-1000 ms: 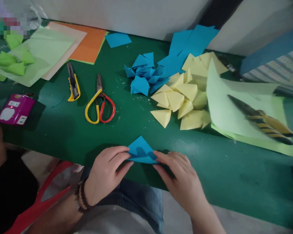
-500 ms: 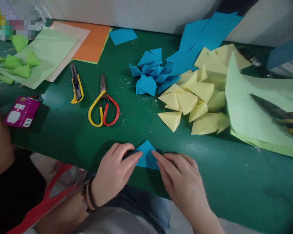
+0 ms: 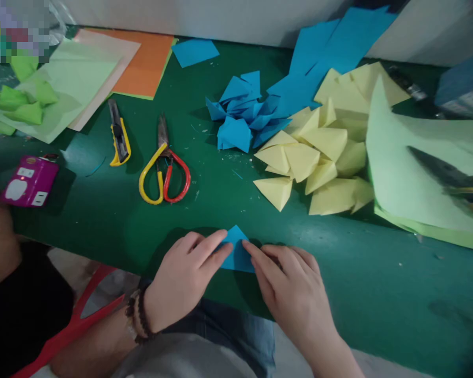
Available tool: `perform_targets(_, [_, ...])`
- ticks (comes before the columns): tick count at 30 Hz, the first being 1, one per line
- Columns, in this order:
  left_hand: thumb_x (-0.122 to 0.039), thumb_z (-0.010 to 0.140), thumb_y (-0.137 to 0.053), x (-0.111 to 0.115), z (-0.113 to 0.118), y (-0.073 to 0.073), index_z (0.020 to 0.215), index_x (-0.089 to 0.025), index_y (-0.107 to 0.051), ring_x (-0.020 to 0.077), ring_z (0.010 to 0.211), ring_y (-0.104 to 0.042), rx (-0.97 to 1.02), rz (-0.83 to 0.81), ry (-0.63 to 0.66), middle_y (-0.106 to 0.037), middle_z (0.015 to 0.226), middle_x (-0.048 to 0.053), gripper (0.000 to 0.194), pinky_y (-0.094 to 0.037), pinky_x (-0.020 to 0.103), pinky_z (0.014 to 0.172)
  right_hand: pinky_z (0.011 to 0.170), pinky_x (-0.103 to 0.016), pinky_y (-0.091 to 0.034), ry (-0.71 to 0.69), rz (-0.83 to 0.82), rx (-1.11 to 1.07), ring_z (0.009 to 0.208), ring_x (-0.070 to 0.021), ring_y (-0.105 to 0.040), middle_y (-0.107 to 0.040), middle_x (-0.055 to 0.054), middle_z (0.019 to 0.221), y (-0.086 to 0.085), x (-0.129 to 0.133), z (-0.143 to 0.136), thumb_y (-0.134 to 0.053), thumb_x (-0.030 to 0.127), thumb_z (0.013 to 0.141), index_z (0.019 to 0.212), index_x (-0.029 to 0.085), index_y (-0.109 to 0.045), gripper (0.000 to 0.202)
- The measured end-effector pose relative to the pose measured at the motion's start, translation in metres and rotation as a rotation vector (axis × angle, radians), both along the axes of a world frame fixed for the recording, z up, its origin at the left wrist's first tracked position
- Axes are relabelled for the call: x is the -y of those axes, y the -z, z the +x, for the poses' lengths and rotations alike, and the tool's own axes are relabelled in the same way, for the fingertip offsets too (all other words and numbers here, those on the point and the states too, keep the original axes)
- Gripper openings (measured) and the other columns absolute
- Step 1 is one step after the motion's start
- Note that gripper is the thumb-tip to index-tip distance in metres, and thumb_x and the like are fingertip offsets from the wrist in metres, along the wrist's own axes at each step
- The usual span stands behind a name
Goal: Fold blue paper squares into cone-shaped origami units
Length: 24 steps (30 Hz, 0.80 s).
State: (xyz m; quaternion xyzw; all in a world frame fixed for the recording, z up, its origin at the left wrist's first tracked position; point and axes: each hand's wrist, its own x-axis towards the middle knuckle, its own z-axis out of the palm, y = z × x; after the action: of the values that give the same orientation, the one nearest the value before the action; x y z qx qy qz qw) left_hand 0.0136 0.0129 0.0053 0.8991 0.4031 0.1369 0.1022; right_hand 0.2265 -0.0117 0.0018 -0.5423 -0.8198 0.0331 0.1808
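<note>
A folded blue paper triangle (image 3: 237,257) lies flat on the green table near its front edge, point facing away from me. My left hand (image 3: 191,268) holds its left side, thumb on the paper and index finger along the slanted edge. On the right side, my right hand (image 3: 289,278) pinches the paper, with the index fingertip pressed near the upper right edge and the other fingers curled. Beyond my hands lie scissors (image 3: 164,163) with one yellow and one red handle, blades pointing away. Left of them is a yellow utility knife (image 3: 119,137).
Folded blue pieces (image 3: 236,115) and folded yellow pieces (image 3: 303,155) are heaped beyond my hands. Pale green sheets (image 3: 418,168) bear a dark-bladed tool (image 3: 449,176) at right. A purple power adapter (image 3: 31,181) stands at left, near another person's arm (image 3: 0,236).
My left index finger has straightened and moved onto the triangle's upper left edge. My right hand stays pressed on the right side. The view has shifted slightly.
</note>
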Motion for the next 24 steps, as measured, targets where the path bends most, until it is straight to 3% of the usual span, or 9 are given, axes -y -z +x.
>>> perform_targets(3, [-0.014, 0.096, -0.048, -0.005, -0.005, -0.003, 0.133, -0.018, -0.056, 0.0174, 0.086, -0.048, -0.119, -0.011, 0.133, -0.051, 0.146, 0.001, 0.038, -0.051, 0.033, 0.077, 0.079, -0.034, -0.045, -0.001, 0.018, -0.004, 0.077, -0.0160, -0.061, -0.065, -0.005, 0.084, 0.003, -0.002, -0.001, -0.051, 0.013, 0.094, 0.114, 0.020, -0.069, 0.027])
perform_targets(6, [-0.015, 0.096, -0.050, -0.013, -0.010, -0.007, 0.135, -0.022, -0.055, 0.0184, 0.089, -0.046, -0.189, -0.018, 0.186, -0.050, 0.147, -0.004, 0.039, -0.047, 0.034, 0.077, 0.077, -0.034, -0.046, -0.001, 0.040, -0.038, 0.077, -0.0170, -0.061, -0.065, -0.005, 0.083, 0.003, -0.002, 0.001, -0.053, 0.013, 0.093, 0.113, 0.018, -0.068, 0.025])
perform_targets(10, [-0.025, 0.099, -0.050, -0.026, -0.016, -0.007, 0.131, -0.030, -0.058, 0.0197, 0.095, -0.045, -0.151, -0.014, 0.247, -0.053, 0.143, -0.007, 0.033, -0.040, 0.034, 0.077, 0.078, -0.036, -0.050, 0.100, 0.051, -0.163, 0.088, -0.0210, -0.064, -0.070, -0.010, 0.104, -0.010, 0.015, -0.003, -0.059, 0.015, 0.090, 0.113, 0.019, -0.064, 0.024])
perform_targets(12, [-0.030, 0.100, -0.050, -0.029, -0.017, -0.005, 0.129, -0.031, -0.060, 0.0201, 0.098, -0.044, -0.122, -0.020, 0.253, -0.056, 0.140, -0.007, 0.031, -0.038, 0.034, 0.077, 0.075, -0.032, -0.053, 0.091, -0.076, -0.335, 0.085, -0.0176, -0.066, -0.069, -0.010, 0.117, -0.019, 0.032, -0.013, -0.055, 0.013, 0.090, 0.112, 0.022, -0.061, 0.024])
perform_targets(14, [-0.032, 0.100, -0.049, -0.031, -0.018, -0.003, 0.129, -0.030, -0.060, 0.0204, 0.099, -0.043, -0.100, -0.028, 0.253, -0.057, 0.140, -0.007, 0.031, -0.037, 0.034, 0.078, 0.060, -0.025, -0.054, 0.024, -0.342, -0.518, 0.062, -0.0091, -0.062, -0.063, -0.012, 0.131, -0.023, 0.048, -0.028, -0.049, 0.015, 0.093, 0.118, 0.023, -0.055, 0.027])
perform_targets(16, [-0.032, 0.100, -0.048, -0.031, -0.018, -0.001, 0.130, -0.030, -0.059, 0.0206, 0.100, -0.042, -0.090, -0.038, 0.253, -0.056, 0.141, -0.007, 0.032, -0.036, 0.034, 0.078, 0.053, -0.023, -0.053, 0.044, -0.485, -0.614, 0.054, -0.0059, -0.057, -0.055, -0.014, 0.142, -0.022, 0.061, -0.042, -0.044, 0.015, 0.095, 0.121, 0.024, -0.049, 0.028])
perform_targets(20, [-0.031, 0.100, -0.048, -0.030, -0.019, 0.001, 0.131, -0.029, -0.058, 0.0208, 0.101, -0.041, -0.072, -0.043, 0.263, -0.056, 0.141, -0.006, 0.033, -0.035, 0.034, 0.080, 0.048, -0.022, -0.052, 0.149, -0.573, -0.638, 0.054, -0.0062, -0.057, -0.050, -0.015, 0.146, -0.011, 0.070, -0.052, -0.044, 0.023, 0.096, 0.128, 0.025, -0.045, 0.032])
perform_targets(24, [-0.032, 0.100, -0.049, -0.030, -0.019, 0.002, 0.130, -0.029, -0.060, 0.0211, 0.100, -0.040, -0.051, -0.049, 0.257, -0.057, 0.140, -0.007, 0.032, -0.035, 0.034, 0.081, 0.045, -0.023, -0.052, 0.328, -0.624, -0.713, 0.047, -0.0050, -0.053, -0.054, -0.015, 0.143, -0.011, 0.074, -0.040, -0.045, 0.033, 0.097, 0.128, 0.026, -0.047, 0.032])
